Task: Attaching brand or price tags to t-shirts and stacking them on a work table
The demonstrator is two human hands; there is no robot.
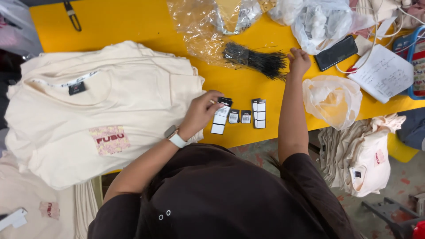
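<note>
A stack of cream T-shirts [106, 110] with a pink chest patch lies on the yellow table [133, 22]. My left hand [202, 110] rests at the stack's right edge and pinches a black-and-white paper tag [220, 117]. More small tags [259, 113] lie in a row just right of it. My right hand [299, 61] reaches further back, fingers closed at the right end of a bundle of thin black tag fasteners [259, 59].
Crumpled clear plastic bags [208, 26] lie behind the fasteners. A dark phone [335, 53], white papers [384, 73] and a pale plastic bag [333, 99] sit at the right. More cream shirts [363, 155] hang off the table's right edge.
</note>
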